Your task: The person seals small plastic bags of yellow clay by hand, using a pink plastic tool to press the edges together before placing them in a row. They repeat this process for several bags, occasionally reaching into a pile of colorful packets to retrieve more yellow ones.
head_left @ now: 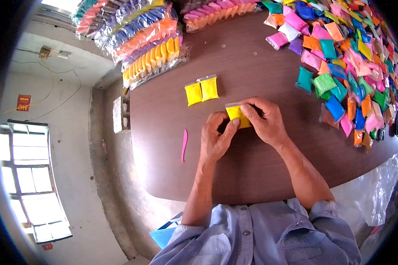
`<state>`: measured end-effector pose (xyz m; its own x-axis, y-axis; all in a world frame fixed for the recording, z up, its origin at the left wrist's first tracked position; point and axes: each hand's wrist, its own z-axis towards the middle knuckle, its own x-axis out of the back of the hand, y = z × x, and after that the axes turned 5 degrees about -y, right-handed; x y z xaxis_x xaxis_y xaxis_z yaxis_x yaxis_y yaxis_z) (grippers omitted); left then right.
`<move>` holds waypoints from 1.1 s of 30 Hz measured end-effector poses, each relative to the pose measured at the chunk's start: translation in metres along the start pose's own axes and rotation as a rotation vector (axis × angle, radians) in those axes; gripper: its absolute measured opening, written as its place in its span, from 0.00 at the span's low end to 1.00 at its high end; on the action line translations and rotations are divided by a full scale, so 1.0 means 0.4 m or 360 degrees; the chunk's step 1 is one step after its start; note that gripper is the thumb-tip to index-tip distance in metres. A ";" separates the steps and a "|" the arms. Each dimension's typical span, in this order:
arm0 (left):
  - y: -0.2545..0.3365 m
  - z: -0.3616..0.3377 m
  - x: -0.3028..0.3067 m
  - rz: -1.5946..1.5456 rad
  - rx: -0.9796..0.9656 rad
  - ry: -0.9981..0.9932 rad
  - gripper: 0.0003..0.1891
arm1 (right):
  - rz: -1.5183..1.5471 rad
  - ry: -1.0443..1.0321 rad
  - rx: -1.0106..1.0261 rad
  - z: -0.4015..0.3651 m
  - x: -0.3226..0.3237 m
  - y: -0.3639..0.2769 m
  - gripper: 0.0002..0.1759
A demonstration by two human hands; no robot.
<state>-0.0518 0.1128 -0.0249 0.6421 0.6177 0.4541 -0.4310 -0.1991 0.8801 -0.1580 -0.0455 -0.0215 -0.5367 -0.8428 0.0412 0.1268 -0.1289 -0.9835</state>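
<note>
- Head view: small yellow packet (237, 115) is held just above the table (252, 176), below and right of the pair of yellow packets (201, 90) and near it.
- Handling, my read: the packet looks light and soft, with a squashy filling in thin clear film. It is probably slick, and it gives under pressure rather than breaking.
- Best hold looks like the side edges or the sealed end. A pinch in the middle would likely dent the filling, and a hard squeeze might split the film.
- Left hand (216, 139): comes up from below the pair, palm toward the table and wrist roughly straight. The thumb lies across the packet's lower left corner, and its fingers (230, 128) are closed on the packet.
- Right hand (267, 123): sits right of the left hand, further from the pair, back of the hand up. Its fingers (252, 111) curl over the packet's top and right edge and clamp it. The fingertips under the packet are hidden.
- Both forearms run up from the blue shirt (269, 234), bare below rolled sleeves, and converge on the packet.
- The pair itself lies flat on the table, side by side and touching, apart from both hands.
- Pink tool (184, 145): lies flat, below and slightly left of the pair, and neither hand touches it.
- Loose pile of coloured packets (340, 57): well right of the pair.
- Bagged rows of packets (146, 39): above and left of the pair, at the table edge.
</note>
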 end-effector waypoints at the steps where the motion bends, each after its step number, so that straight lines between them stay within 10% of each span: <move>1: -0.001 -0.006 -0.004 -0.0029 0.0043 0.0047 0.15 | -0.0002 -0.0033 -0.0017 0.000 0.001 -0.004 0.15; 33: 0.000 0.005 0.016 -0.0544 0.0278 0.0142 0.12 | -0.0288 -0.0201 0.0108 -0.009 -0.003 -0.006 0.15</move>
<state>-0.0466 0.1153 -0.0218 0.6690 0.7328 0.1240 -0.0826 -0.0925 0.9923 -0.1607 -0.0423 -0.0197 -0.4474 -0.8609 0.2420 0.0959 -0.3152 -0.9442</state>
